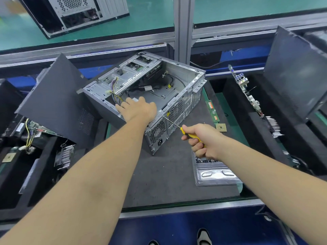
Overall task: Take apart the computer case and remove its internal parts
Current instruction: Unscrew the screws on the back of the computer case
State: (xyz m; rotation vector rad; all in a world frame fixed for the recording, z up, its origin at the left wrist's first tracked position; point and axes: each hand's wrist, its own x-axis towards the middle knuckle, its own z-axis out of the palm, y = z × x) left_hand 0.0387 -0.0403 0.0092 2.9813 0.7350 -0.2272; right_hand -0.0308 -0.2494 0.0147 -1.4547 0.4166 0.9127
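Observation:
An open grey computer case [187, 80] lies on its side on the dark mat, its rear panel turned toward me. Loose black cables and a yellow-and-purple wire bundle [115, 95] remain inside. My left hand [137, 107] reaches down into the case at the near corner, on what looks like the power supply; its fingertips are hidden. My right hand [203, 138] grips a yellow-handled screwdriver [190, 135], whose tip touches the top edge of the rear panel near a fan grille.
A RAM stick [213, 112] and a CPU chip [221, 127] lie right of the case. A clear plastic tray [215, 174] holds small screws. Black foam bins on both sides hold a motherboard [246, 90], heatsinks and dark side panels [54, 101]. Another case [74, 13] stands far back.

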